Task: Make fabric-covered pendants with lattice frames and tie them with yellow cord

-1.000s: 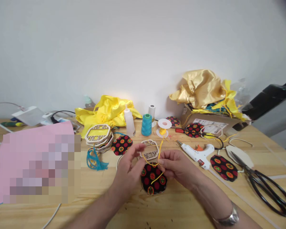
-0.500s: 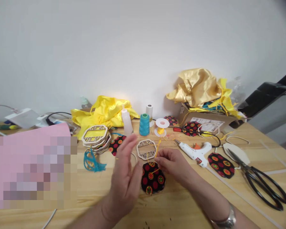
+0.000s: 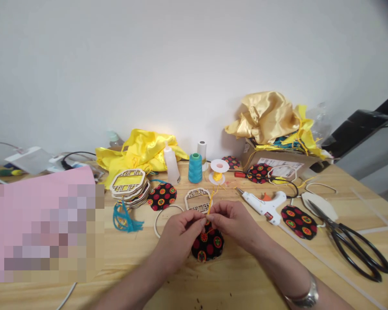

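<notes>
My left hand (image 3: 184, 230) and my right hand (image 3: 231, 219) meet over the top edge of a black patterned fabric piece (image 3: 208, 246) lying on the table. Both pinch a yellow cord (image 3: 210, 202), which runs up toward a white spool (image 3: 219, 167) with yellow cord on it. The fingertips hide the exact spot where the cord is held. Just behind the hands lies a wooden lattice frame (image 3: 195, 199), partly covered by them. A thin pale ring (image 3: 158, 219) rests beside my left hand.
At the right are a white glue gun (image 3: 267, 206), black-handled scissors (image 3: 352, 245) and another patterned piece (image 3: 299, 222). Stacked lattice frames (image 3: 129, 183) and a blue tassel (image 3: 126, 218) lie left. Behind stand teal thread (image 3: 195, 168), a white bottle (image 3: 171, 165) and a cardboard box (image 3: 278, 163).
My left hand, raised with fingers apart before, has come down and right to the cord and closed its fingers beside my right hand. My right hand has hardly moved.
</notes>
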`<state>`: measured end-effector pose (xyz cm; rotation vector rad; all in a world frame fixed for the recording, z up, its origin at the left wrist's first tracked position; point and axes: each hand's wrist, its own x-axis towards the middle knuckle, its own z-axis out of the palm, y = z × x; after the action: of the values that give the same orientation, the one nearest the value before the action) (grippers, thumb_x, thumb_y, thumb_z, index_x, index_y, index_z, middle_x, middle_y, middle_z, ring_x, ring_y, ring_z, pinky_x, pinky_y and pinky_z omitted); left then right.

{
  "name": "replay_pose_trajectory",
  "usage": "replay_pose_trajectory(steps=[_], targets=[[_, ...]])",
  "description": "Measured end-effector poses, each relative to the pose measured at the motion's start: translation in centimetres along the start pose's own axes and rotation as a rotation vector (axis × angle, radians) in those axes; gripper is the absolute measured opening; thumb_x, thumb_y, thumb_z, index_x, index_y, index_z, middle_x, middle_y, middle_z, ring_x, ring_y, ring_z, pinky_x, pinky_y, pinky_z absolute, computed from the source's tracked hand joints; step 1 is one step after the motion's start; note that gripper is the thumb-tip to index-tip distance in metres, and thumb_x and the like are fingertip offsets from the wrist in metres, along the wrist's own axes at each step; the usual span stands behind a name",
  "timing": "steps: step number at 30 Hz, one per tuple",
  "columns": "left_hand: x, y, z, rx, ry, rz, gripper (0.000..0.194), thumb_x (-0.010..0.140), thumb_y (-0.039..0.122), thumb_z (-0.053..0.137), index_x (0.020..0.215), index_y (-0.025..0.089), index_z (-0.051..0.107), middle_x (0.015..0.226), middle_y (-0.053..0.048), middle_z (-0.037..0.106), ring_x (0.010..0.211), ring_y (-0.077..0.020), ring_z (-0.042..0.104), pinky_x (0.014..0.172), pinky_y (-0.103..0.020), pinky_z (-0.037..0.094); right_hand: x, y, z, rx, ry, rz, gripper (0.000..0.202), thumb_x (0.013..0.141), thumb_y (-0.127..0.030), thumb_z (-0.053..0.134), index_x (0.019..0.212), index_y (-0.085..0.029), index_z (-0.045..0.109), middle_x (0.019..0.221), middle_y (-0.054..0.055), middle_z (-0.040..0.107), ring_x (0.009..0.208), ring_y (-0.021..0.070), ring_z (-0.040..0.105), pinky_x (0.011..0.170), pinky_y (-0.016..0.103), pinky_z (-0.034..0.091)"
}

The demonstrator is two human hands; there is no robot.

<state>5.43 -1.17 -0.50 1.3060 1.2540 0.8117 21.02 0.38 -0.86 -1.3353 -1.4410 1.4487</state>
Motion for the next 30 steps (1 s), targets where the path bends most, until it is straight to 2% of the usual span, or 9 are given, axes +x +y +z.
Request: replay_pose_trajectory(steps=[3,6,11,17,30], targets=[[0.24,-0.06,-0.07,-0.123,-0.021,-0.086,0.017,0.070,0.032,0.065,0.068,0.015,0.068,0.055,0.002,0.057,0.049,-0.0098,0.046,0.046,-0.019,0.033,-0.07,-0.12,-0.01,0.047,-0.004,0.017,0.012,0.067,-0.024,0.061,0.060,-0.015,0.057,0.052,-0.003,0.052,0.047,0.0074,0.041,0.046,0.021,0.030],[0.49,-0.40,-0.13,-0.255,-0.078,-0.101,0.020,0.070,0.033,0.067,0.065,0.013,0.066,0.052,0.003,0.054,0.041,-0.0051,0.036,0.040,-0.018,0.023,-0.09,-0.06,-0.03,0.136,-0.035,0.057,0.016,0.065,-0.028,0.064,0.062,-0.015,0.056,0.050,-0.004,0.051,0.044,0.0064,0.039,0.042,0.020,0.026],[0.68,-0.90,-0.24,-0.421,-0.146,-0.161,0.019,0.069,0.030,0.070,0.067,0.012,0.065,0.053,0.002,0.056,0.037,-0.0019,0.033,0.038,-0.017,0.018,-0.07,0.30,-0.25,0.304,-0.131,0.129,0.024,0.065,-0.033,0.069,0.066,-0.014,0.056,0.050,-0.005,0.052,0.039,0.0033,0.036,0.039,0.018,0.020],[0.60,-0.84,-0.29,-0.498,-0.183,-0.215,0.019,0.066,0.029,0.072,0.066,0.011,0.065,0.052,0.001,0.056,0.036,-0.0009,0.033,0.037,-0.017,0.015,-0.06,0.57,-0.36,0.395,-0.162,0.185,0.029,0.061,-0.036,0.074,0.067,-0.013,0.056,0.050,-0.004,0.054,0.038,0.0031,0.035,0.038,0.017,0.019],[0.58,-0.71,-0.14,-0.498,-0.165,-0.194,0.016,0.065,0.027,0.072,0.065,0.012,0.066,0.051,0.001,0.058,0.035,-0.0005,0.033,0.036,-0.016,0.016,-0.19,0.29,-0.22,0.463,-0.201,0.162,0.028,0.063,-0.034,0.073,0.066,-0.012,0.056,0.049,-0.003,0.054,0.037,0.0023,0.034,0.037,0.018,0.016]])
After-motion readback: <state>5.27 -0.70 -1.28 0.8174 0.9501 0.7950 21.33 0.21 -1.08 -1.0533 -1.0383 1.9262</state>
